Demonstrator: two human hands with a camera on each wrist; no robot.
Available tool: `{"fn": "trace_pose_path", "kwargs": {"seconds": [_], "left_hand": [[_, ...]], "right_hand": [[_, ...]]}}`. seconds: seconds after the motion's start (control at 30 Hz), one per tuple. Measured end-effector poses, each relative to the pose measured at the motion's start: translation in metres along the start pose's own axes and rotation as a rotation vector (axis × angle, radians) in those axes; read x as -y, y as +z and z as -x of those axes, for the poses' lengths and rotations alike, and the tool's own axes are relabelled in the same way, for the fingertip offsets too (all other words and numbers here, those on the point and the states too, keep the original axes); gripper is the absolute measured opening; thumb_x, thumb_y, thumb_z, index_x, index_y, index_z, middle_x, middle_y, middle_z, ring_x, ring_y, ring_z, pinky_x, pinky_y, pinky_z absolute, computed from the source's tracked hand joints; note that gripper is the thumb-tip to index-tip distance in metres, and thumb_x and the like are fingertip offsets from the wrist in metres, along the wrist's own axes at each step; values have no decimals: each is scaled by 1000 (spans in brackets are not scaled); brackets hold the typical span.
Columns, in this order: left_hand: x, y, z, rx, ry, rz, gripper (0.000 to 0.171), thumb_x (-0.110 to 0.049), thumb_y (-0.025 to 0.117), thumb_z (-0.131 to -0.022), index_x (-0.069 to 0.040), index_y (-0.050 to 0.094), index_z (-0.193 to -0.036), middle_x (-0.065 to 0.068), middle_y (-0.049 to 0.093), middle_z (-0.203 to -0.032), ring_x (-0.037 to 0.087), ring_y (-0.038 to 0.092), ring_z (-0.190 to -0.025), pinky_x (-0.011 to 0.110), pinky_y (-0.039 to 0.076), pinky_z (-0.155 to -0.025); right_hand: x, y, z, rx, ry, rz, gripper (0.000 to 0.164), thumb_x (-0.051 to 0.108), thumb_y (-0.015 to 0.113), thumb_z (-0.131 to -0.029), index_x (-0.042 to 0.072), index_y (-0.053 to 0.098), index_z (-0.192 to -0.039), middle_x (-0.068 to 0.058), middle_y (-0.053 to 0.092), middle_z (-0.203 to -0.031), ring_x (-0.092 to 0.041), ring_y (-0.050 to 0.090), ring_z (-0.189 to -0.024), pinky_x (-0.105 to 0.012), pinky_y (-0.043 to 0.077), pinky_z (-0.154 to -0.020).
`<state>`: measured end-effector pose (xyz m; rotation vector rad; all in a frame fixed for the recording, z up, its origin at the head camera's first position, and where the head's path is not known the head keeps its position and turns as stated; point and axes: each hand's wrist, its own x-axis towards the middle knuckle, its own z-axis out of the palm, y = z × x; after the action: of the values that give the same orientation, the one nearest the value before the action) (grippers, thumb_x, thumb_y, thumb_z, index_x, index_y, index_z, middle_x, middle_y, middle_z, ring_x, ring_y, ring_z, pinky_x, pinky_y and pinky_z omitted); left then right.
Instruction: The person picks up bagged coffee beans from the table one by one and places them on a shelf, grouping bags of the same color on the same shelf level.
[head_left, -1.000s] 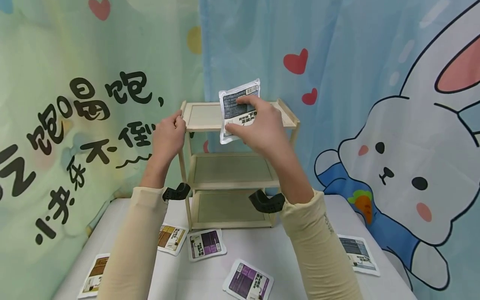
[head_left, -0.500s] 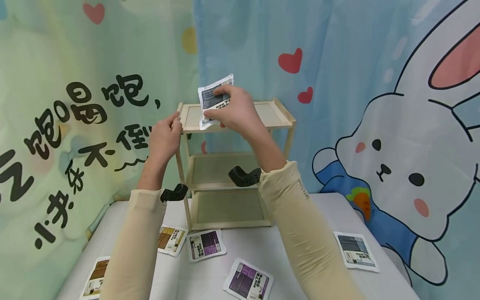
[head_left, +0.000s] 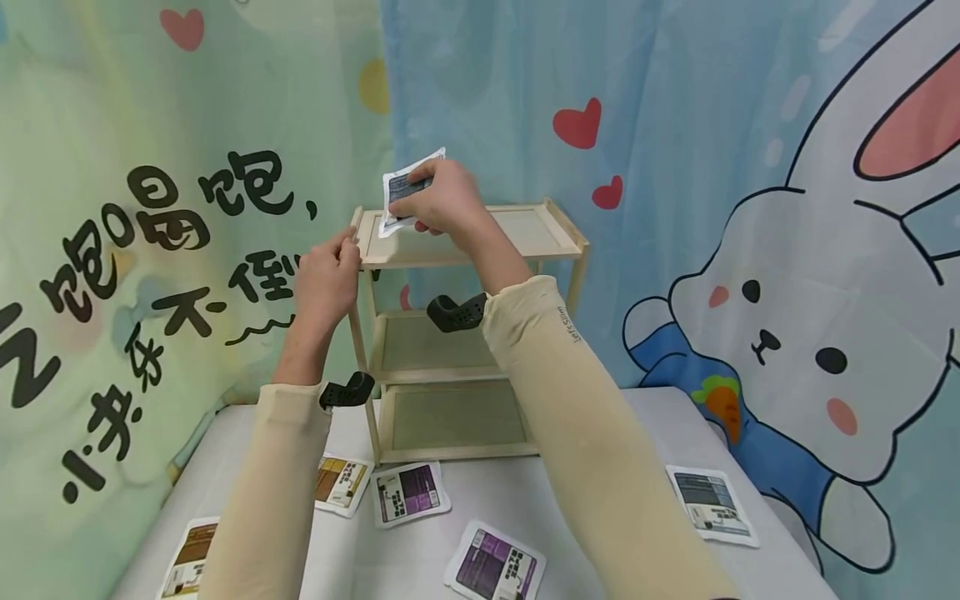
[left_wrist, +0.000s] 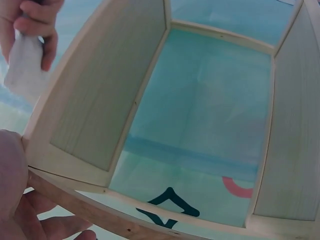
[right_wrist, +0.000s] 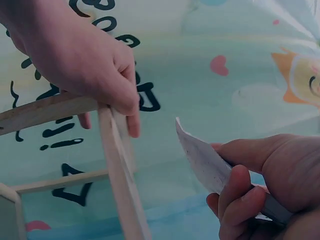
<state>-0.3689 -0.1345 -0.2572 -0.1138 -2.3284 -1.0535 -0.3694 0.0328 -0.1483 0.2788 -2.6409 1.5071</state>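
Note:
My right hand (head_left: 450, 200) pinches a white pouch with a dark blue-grey label (head_left: 397, 187) between thumb and fingers. It holds the pouch tilted, above the left part of the top tier of a pale wooden three-tier shelf (head_left: 525, 232). In the right wrist view the pouch (right_wrist: 202, 160) shows mostly its plain white side. My left hand (head_left: 327, 279) grips the top tier's front left corner. Seen from the left wrist, the fingers (left_wrist: 35, 220) curl under the wooden rail. Both lower tiers are partly hidden behind my right arm.
On the white table (head_left: 397, 567) lie two purple-labelled pouches (head_left: 411, 493), (head_left: 497, 563), one amber pouch (head_left: 342, 483) and a brown one (head_left: 191, 558) half behind my left sleeve. A blue-grey pouch (head_left: 712, 504) lies at the right. Printed curtains (head_left: 480, 100) hang behind the shelf.
My right hand has carried the pouch leftward and slightly up, from before the top tier's middle to its left part, tilting it flatter. My left hand has kept its grip on the corner.

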Motion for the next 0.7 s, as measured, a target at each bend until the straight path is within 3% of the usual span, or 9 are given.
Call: {"fn": "trace_pose_path", "kwargs": {"seconds": [0.4, 0.7], "left_hand": [[3, -6, 0, 12, -10, 14, 48, -28, 32, -100, -15, 54, -141, 3, 42, -56, 16, 32, -44, 28, 26, -42], [1, -4, -1, 31, -9, 33, 49, -29, 31, -100, -16, 52, -142, 4, 41, -58, 17, 32, -47, 29, 27, -44]], "right_hand": [[-13, 25, -30, 58, 85, -42, 49, 17, 72, -88, 7, 53, -131, -9, 62, -90, -13, 50, -55, -25, 40, -51], [-21, 34, -32, 87, 132, -106, 49, 18, 72, -88, 9, 53, -133, -4, 54, -65, -12, 43, -47, -25, 36, -46]]}}
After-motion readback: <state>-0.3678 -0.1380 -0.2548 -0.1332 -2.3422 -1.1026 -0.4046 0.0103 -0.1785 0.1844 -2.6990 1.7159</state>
